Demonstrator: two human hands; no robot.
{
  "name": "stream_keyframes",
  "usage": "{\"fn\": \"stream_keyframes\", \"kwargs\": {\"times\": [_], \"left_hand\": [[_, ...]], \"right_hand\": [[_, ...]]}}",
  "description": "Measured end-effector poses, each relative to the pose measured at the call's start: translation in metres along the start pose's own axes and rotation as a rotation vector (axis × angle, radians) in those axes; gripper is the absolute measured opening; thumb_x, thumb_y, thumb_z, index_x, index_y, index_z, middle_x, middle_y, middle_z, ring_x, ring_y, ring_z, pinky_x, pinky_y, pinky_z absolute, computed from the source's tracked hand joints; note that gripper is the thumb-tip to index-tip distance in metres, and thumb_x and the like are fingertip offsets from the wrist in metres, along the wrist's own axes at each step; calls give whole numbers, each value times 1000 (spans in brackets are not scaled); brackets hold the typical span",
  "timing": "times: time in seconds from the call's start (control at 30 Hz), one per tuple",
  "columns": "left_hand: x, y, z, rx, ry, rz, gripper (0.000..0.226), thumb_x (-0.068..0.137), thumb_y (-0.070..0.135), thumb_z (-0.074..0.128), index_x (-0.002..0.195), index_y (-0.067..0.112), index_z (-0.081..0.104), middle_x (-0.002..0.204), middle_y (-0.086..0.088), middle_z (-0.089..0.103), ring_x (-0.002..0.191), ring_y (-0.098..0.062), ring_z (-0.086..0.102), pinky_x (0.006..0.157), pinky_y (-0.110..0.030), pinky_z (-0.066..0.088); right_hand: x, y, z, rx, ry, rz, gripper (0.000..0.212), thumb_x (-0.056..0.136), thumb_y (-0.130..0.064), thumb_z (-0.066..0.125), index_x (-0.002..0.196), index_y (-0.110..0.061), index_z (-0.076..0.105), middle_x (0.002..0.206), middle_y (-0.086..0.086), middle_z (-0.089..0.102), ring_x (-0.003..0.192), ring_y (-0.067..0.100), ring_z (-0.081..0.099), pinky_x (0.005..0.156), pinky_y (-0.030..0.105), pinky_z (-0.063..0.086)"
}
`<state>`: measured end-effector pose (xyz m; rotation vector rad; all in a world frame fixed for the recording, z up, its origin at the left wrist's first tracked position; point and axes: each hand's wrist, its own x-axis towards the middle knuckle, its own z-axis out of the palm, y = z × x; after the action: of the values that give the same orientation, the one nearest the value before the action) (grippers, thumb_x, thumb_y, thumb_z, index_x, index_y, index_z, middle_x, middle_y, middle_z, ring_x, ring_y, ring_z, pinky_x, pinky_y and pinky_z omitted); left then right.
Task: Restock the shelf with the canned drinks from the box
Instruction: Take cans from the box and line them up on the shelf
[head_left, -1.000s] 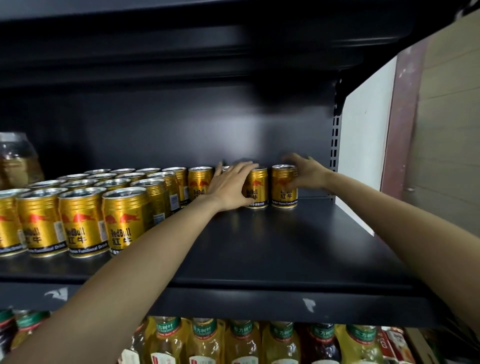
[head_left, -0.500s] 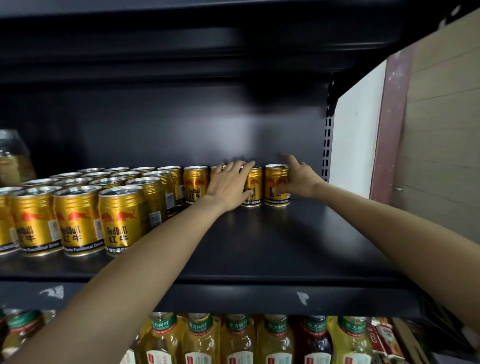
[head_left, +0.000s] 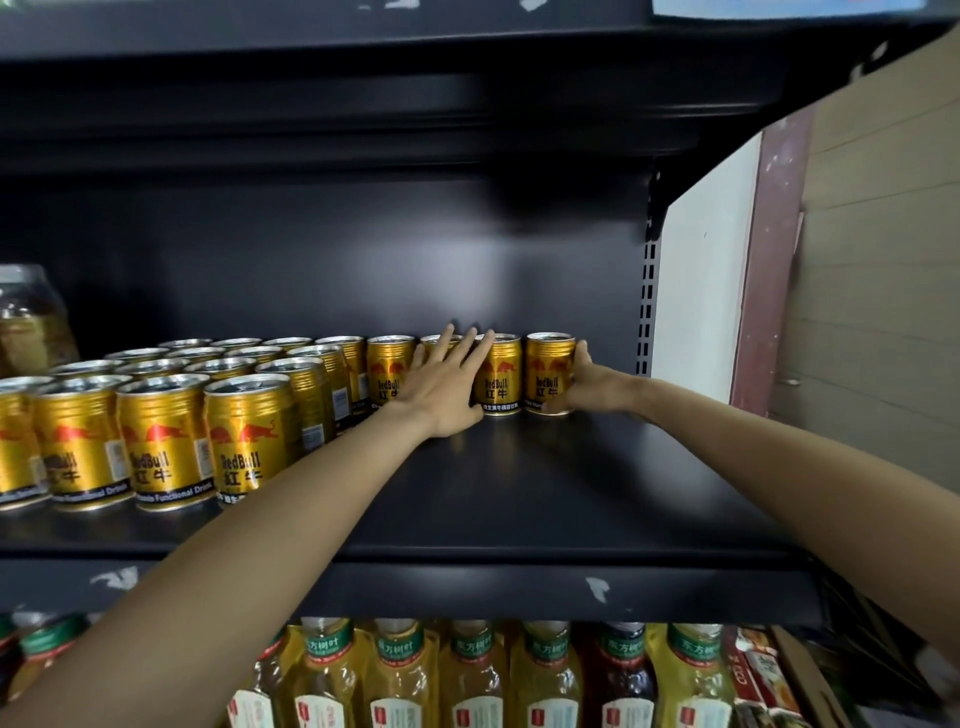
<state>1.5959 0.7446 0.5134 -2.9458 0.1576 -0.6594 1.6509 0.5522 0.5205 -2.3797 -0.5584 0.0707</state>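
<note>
Black shelf (head_left: 519, 493): gold Red Bull cans (head_left: 171, 441) are ranked in rows at left, with a single back row extended rightward. Left hand (head_left: 441, 389): fingers are spread flat against the back-row cans (head_left: 498, 374), judged to be squaring the line. Right hand (head_left: 582, 384): curled round the end can (head_left: 548, 371), seated upright beside its neighbour. Supply box: not seen. Bottled tea (head_left: 467, 675) is stocked on the tier below.

Single head-worn wide-angle view, facing forward and slightly down into black shelf (head_left: 519, 499) at near arm's reach. Both forearms enter from bottom corners toward gold cans (head_left: 498, 374) at mid-frame. Bottled drinks (head_left: 467, 675) on lower tier along bottom edge. Edges curved.
</note>
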Motion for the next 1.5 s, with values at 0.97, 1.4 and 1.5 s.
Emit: {"fn": "stream_keyframes", "kwargs": {"times": [0.97, 1.4, 1.5], "left_hand": [[-448, -30, 122, -818, 175, -249, 22, 89, 31, 52, 108, 26, 62, 106, 14, 60, 104, -10, 57, 88, -17, 39], [-624, -56, 229, -534, -584, -210, 41, 80, 38, 67, 118, 22, 59, 119, 2, 61, 114, -17, 52, 89, -27, 40], [-631, -47, 243, -485, -736, 28, 72, 76, 46, 69, 138, 21, 41, 142, 2, 42, 135, -19, 30, 111, -38, 28]], "right_hand": [[-338, 15, 361, -115, 204, -292, 34, 82, -24, 57, 116, -20, 58, 98, 4, 67, 74, 26, 66, 51, 28, 45], [-413, 79, 515, -374, -517, 60, 52, 85, -21, 57, 135, -20, 44, 141, 4, 43, 127, 32, 39, 93, 38, 42], [-425, 82, 530, -437, -586, -58, 69, 79, -30, 67, 140, -22, 37, 147, 0, 36, 136, 28, 27, 108, 40, 32]]}}
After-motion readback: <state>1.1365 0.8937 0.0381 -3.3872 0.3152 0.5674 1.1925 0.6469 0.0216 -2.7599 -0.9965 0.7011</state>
